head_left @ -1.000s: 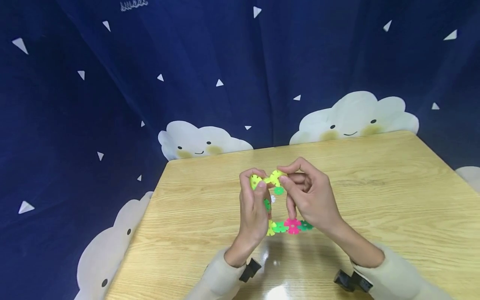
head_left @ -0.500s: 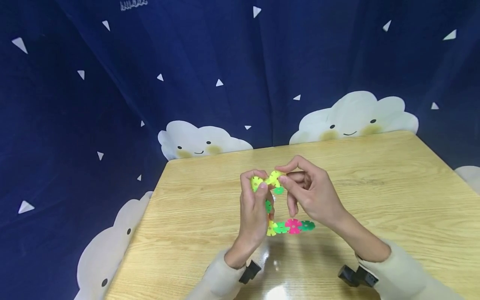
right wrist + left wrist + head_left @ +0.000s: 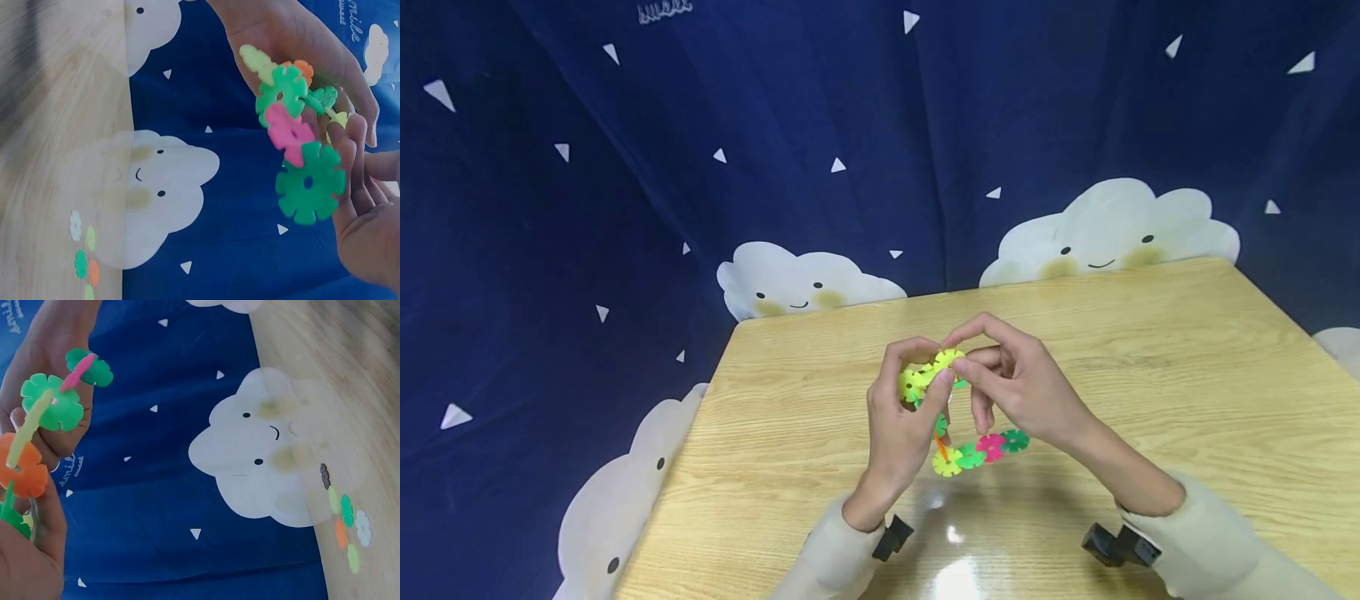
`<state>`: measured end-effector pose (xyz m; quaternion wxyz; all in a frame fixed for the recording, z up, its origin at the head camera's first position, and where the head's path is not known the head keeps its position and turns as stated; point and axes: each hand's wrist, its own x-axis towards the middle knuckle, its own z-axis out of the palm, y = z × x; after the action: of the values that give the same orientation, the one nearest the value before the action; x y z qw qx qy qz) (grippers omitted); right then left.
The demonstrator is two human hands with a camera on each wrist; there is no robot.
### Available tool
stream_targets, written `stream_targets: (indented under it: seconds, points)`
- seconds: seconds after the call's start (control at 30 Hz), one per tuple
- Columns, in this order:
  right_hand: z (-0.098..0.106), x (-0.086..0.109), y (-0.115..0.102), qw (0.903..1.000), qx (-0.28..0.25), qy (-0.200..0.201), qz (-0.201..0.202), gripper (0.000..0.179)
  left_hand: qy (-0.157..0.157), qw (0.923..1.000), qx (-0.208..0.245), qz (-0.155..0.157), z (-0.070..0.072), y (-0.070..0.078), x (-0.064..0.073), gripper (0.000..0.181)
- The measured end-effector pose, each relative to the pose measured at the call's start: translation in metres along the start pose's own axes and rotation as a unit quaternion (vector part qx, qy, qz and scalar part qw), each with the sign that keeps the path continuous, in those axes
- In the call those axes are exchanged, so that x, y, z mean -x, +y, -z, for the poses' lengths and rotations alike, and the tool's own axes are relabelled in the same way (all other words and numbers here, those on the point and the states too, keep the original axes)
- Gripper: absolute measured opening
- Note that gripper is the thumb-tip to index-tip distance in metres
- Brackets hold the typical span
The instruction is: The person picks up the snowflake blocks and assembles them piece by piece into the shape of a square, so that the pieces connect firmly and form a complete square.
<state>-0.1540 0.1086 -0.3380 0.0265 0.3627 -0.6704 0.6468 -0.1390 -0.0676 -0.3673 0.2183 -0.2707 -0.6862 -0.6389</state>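
Note:
A chain of slotted snowflake discs is held up over the table between both hands. The left hand [image 3: 895, 433] grips its upper part near a yellow snowflake disc [image 3: 912, 385], the fingers curled round it. Between thumb and index finger, the right hand [image 3: 1033, 392] pinches another yellow disc [image 3: 950, 359] at the top. From the left hand the chain runs down through an orange disc [image 3: 28, 475] to a lower yellow disc [image 3: 947, 462]. A light green disc [image 3: 971, 456], a pink disc [image 3: 991, 447] and a dark green disc [image 3: 310, 183] follow to the right. The fingers partly hide the upper joints.
Several loose discs lie on the wooden table beyond the hands, including a green one [image 3: 347, 510], a white one [image 3: 363, 527] and an orange one [image 3: 94, 272]. A dark blue curtain [image 3: 850, 108] with printed clouds hangs behind the table's far edge.
The right hand has shifted slightly left, bringing its yellow disc closer to the left hand. The left hand has turned a little, and the chain's lower row now slants up to the right.

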Motion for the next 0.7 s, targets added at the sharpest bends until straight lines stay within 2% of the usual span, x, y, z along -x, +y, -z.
stream_targets:
  seconds: [0.17, 0.33, 0.5, 0.6, 0.7]
  points:
    - [0.008, -0.003, 0.0, 0.9997, 0.021, -0.005, -0.008, 0.024, 0.023, 0.9996, 0.008, -0.011, 0.002, 0.0, 0.0, 0.021]
    - [0.033, -0.009, 0.012, 0.997, 0.05, 0.043, -0.039, 0.021, 0.04, 0.999, 0.02, -0.003, 0.009, 0.001, -0.001, 0.02]
    - [0.062, -0.015, 0.04, 0.9884, 0.09, 0.071, -0.099, 0.024, 0.057, 0.9982, 0.019, -0.004, 0.015, 0.004, -0.002, 0.02]
    - [0.073, -0.016, 0.059, 0.9802, 0.109, 0.066, -0.151, 0.029, 0.065, 0.9978, 0.014, -0.004, 0.017, 0.005, -0.002, 0.02]
    - [0.084, -0.015, 0.081, 0.9672, 0.141, 0.055, -0.204, 0.033, 0.07, 0.9975, 0.009, 0.0, 0.018, 0.005, -0.002, 0.021]
